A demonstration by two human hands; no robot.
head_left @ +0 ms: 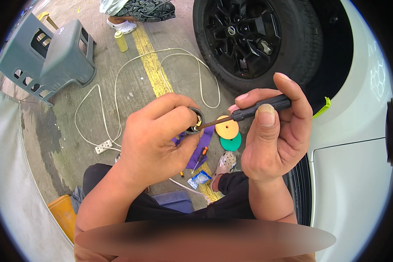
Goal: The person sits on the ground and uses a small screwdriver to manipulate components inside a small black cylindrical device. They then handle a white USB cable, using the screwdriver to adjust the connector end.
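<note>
My left hand (155, 139) is closed around a small round black part (201, 114), which has an open end with some metal showing inside. What lies deeper in my palm is hidden. In my right hand (273, 146) is a screwdriver (261, 108) with a black handle and a brownish shaft, gripped between thumb and fingers. Its shaft points left, and the tip reaches into the open end of the black part. Both hands are raised above the ground, in front of my body.
Below lie an orange disc pad (226, 126), a green disc pad (231, 143), a purple cloth (210, 136), an orange-and-black screwdriver (201, 155) and a blue packet (199, 179). A white power strip (103, 146) trails cord. Around stand a black wheel (244, 39), white car body (353, 174) and grey plastic stools (65, 56). Another person's shoe (125, 28) shows behind.
</note>
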